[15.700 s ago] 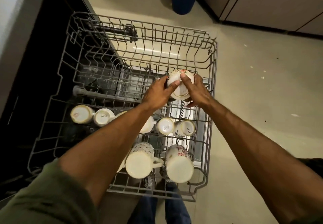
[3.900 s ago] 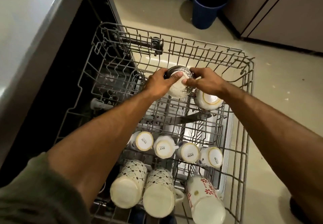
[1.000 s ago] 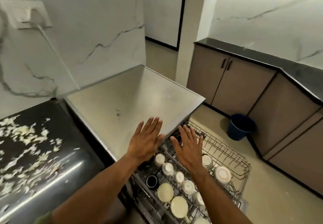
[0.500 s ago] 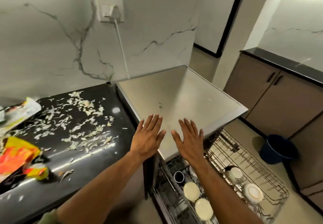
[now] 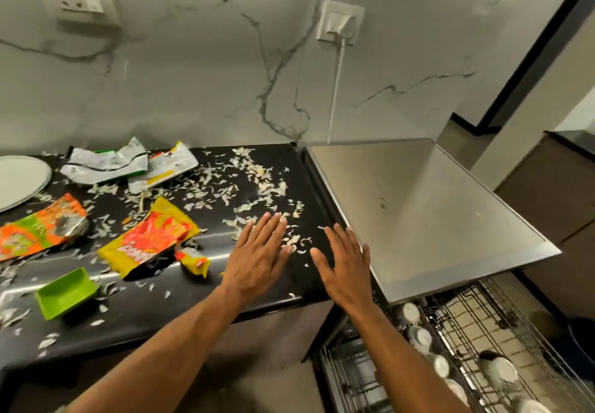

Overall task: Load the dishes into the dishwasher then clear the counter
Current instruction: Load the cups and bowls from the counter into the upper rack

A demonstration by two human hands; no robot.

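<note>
Marble-veined wall runs behind a black worktop that butts against the steel top of the dishwasher on its right. Below that top, the wire rack stands pulled out, with upturned cups and a bowl seated among its tines, so a good part of the loading looks done.

It does not look finished, though. A white plate lies at the far left edge of the worktop, and a small green dish sits near the front edge. Both are well apart from the rack and probably belong in it.

Clearing seems barely begun. A yellow-red wrapper lies torn open in the middle, an orange-green wrapper lies to its left, and two white wrappers rest against the wall. Pale vegetable shreds are scattered over most of the black surface, thickest toward the right end.

The left grip is spread flat, fingers straight and together, holding nothing, low over the shreds near the right end. The right grip is likewise flat and empty, just beside it, over the seam where the worktop meets the dishwasher. Whether either palm touches the surface cannot be told. Their pose suggests that gathering the scraps comes next.
</note>
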